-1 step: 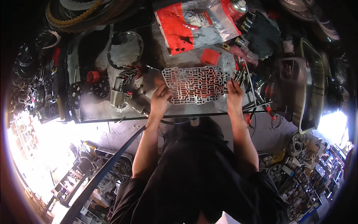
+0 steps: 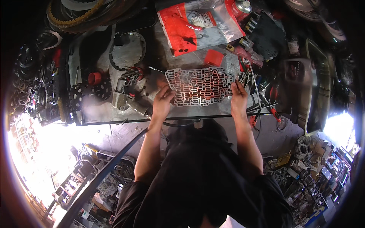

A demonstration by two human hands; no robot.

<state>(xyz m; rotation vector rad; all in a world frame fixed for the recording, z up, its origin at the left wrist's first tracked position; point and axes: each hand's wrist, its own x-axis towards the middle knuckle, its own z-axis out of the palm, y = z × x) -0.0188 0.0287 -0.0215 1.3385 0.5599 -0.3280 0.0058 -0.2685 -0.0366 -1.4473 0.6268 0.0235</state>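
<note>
Between my hands is a flat metal valve body plate (image 2: 199, 86), cut all over with maze-like channels that catch a reddish light. My left hand (image 2: 162, 100) grips its left edge, thumb against the lower left corner. On the opposite edge my right hand (image 2: 238, 98) is closed, with fingers at the rim. Just beyond the plate's far edge lies a red plastic piece (image 2: 214, 58). A metal air tool (image 2: 129, 99) rests on the bench left of my left hand. Whether the plate touches the bench cannot be made out.
A red and clear plastic bag (image 2: 197, 24) lies at the back beside a spray can (image 2: 243, 7). Pliers and other hand tools (image 2: 262, 89) crowd the right. Left are a red ring (image 2: 94, 78) and a thin round ring (image 2: 128, 51). A metal pan (image 2: 318, 87) stands far right.
</note>
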